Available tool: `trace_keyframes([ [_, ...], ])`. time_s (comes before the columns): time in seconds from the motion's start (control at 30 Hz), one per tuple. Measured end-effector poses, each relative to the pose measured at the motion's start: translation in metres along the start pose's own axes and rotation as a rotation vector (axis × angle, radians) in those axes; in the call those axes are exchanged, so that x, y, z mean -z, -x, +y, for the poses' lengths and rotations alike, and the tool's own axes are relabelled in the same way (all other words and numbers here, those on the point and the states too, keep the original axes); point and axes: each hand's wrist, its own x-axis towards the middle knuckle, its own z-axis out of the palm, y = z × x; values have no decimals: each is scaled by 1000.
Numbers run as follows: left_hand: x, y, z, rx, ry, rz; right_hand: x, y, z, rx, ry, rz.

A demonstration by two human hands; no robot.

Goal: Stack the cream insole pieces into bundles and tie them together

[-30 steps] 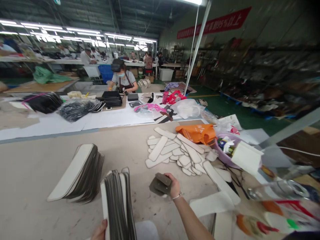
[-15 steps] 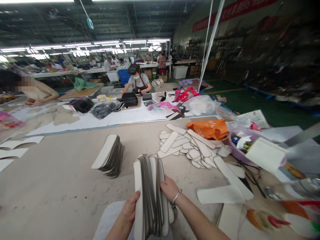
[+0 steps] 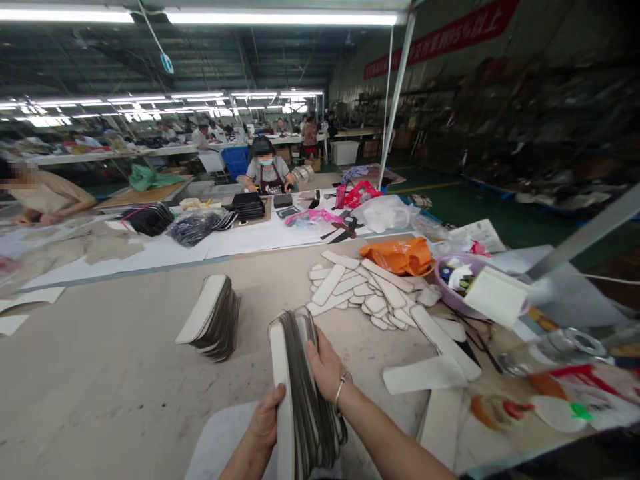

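Observation:
A thick stack of long, round-cornered pale strips with dark edges (image 3: 300,393) stands on edge near the front of the table, between my two hands. My left hand (image 3: 267,413) grips its left face, thumb on the outer pale strip. Against the right side presses my right hand (image 3: 327,367), a bracelet on its wrist; the fingers behind the stack are partly hidden. Left of this, a second stack of similar strips (image 3: 213,317) leans on the table by itself. Beyond my right hand lies a loose heap of such strips (image 3: 370,290).
An orange bag (image 3: 397,255) and a lilac basin (image 3: 457,297) sit behind the heap. At the right are a glass jar (image 3: 565,350) and several larger pale pieces (image 3: 425,375). Across the table a person (image 3: 269,170) works beside black stacks (image 3: 247,207).
My right hand has pushed in, and the strips fanned out on the right now lie closer together. The view has shifted, moving the surroundings leftward.

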Motion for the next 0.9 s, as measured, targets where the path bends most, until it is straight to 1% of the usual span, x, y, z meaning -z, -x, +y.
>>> trace_keyframes([
  [0.07,1,-4,-2,7,22,-25,-2,1,-1,-42,-25,-16],
  [0.13,4,-9,-4,2,41,-11,-5,6,0,-98,-11,-63],
  [0.2,8,-14,-7,-44,37,17,-13,12,5,-82,50,-108],
  [0.27,9,-18,-12,-105,19,8,-23,19,12,-39,142,-130],
  [0.33,10,-20,-15,-151,2,-45,-34,22,20,-29,226,-137],
  [0.4,10,-20,-15,-172,-15,-119,-38,21,26,-26,277,-157],
  [0.47,14,-20,-9,-180,-40,-213,-35,16,30,32,315,-195],
  [0.53,27,-21,4,-182,-66,-280,-28,8,34,117,385,-216],
  [0.57,37,-22,12,-203,-86,-260,-24,3,37,160,439,-223],
  [0.6,49,-24,21,-246,-139,-182,-21,-3,41,202,506,-235],
  [0.63,62,-26,30,-305,-215,-64,-19,-8,48,238,579,-257],
  [0.7,88,-35,44,-438,-431,208,-23,-19,65,282,726,-341],
  [0.73,99,-40,49,-481,-521,292,-27,-23,74,277,796,-393],
  [0.77,108,-47,52,-505,-596,336,-32,-27,84,255,857,-438],
  [0.8,114,-54,54,-510,-647,340,-38,-29,93,225,902,-469],
  [0.83,117,-61,53,-504,-682,324,-43,-31,100,197,927,-484],
  [0.9,116,-76,49,-485,-766,288,-50,-33,111,168,922,-479],
])
